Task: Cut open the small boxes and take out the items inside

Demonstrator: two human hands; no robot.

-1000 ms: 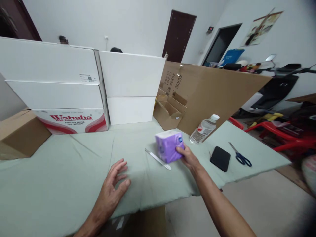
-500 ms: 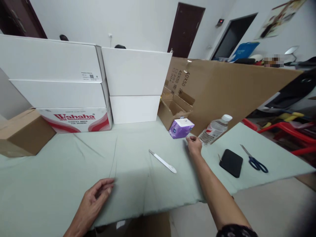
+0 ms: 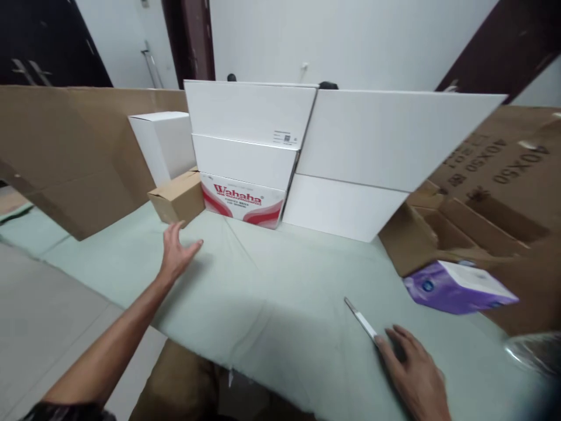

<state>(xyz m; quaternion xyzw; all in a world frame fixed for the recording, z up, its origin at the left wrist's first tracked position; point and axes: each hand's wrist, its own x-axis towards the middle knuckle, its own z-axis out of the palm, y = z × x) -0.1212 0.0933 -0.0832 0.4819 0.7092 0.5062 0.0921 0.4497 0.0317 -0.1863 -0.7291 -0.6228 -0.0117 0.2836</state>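
My left hand [image 3: 177, 252] is raised over the left part of the table, thumb and fingers spread, holding nothing. Just beyond its fingertips stands a small brown cardboard box [image 3: 179, 199]; whether they touch is unclear. A slim white-handled knife [image 3: 364, 323] with a narrow metal tip lies on the green cloth [image 3: 289, 280]. Beside its handle is my right hand [image 3: 414, 371], fingers loosely curved and apart from the thumb. The thumb overlaps the rear end of the handle, which is hidden, but no grip shows.
White boxes stand stacked at the back, above a red-and-white Wahaha carton [image 3: 245, 204]. To the right are an open cardboard box [image 3: 407, 245], a purple tissue pack [image 3: 456, 289] and part of a clear bottle [image 3: 534, 351]. Cardboard panels [image 3: 65, 152] border the table.
The view has swung left. My left hand has moved forward and left to the small brown box, its fingers spreading. My right hand has come from beside the bottle to the knife's handle.
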